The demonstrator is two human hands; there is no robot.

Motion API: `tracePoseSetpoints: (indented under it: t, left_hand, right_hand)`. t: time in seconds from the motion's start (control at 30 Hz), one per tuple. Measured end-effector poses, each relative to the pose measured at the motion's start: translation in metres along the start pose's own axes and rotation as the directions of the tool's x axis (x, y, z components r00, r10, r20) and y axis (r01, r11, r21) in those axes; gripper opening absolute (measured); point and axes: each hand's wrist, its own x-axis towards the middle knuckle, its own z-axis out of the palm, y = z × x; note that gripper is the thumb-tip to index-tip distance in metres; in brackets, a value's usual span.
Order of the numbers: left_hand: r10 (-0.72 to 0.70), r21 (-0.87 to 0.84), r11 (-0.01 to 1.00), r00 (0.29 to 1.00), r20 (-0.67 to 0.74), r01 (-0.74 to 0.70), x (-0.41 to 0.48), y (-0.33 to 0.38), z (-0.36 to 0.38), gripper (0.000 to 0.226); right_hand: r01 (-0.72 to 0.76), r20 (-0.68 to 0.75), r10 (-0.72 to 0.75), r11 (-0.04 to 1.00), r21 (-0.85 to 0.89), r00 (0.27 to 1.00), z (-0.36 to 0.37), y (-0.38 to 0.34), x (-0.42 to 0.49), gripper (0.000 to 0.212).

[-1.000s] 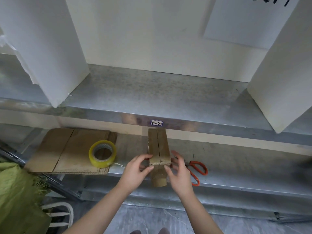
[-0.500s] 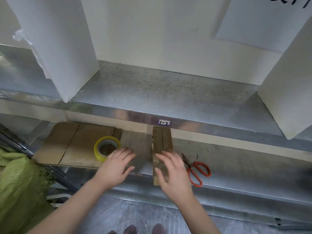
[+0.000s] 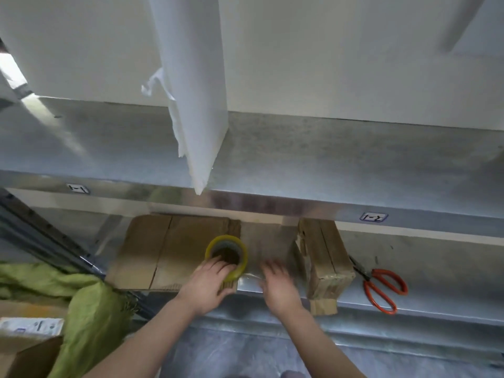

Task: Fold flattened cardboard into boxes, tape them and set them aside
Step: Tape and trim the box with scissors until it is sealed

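A grey galvanised metal shelf unit (image 3: 327, 165) fills the view above and beyond both hands, with a white upright divider panel (image 3: 196, 105) standing on its upper deck, far above the left hand. A crumpled green cloth sack (image 3: 90, 309) lies low, well out to the left of the left hand. On the lower deck a flattened brown cardboard sheet (image 3: 163, 249) stretches away under and to the left of the left hand. A small folded brown cardboard box (image 3: 321, 257), its flaps closed, sits on the lower deck just to the right of the right hand. The left hand (image 3: 207, 285) grips a yellow-tinted roll of clear packing tape (image 3: 243, 255), fingers hooked over its rim into the core, the roll resting on the flat sheet. The right hand (image 3: 278, 285), blurred, hovers between roll and box with fingers loosely extended. Orange-handled scissors (image 3: 381, 287) lie beyond the box, farther right.
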Motion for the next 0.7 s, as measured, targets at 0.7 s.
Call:
tracePoseSetpoints:
  t: [0.7]
  left_hand:
    - [0.152,-0.306,0.929,0.969,-0.196,-0.207,0.000,0.006,-0.046,0.063]
  right_hand:
    - [-0.184,-0.242,0.236,0.958,0.218,0.941,-0.047,-0.014,-0.049,0.019]
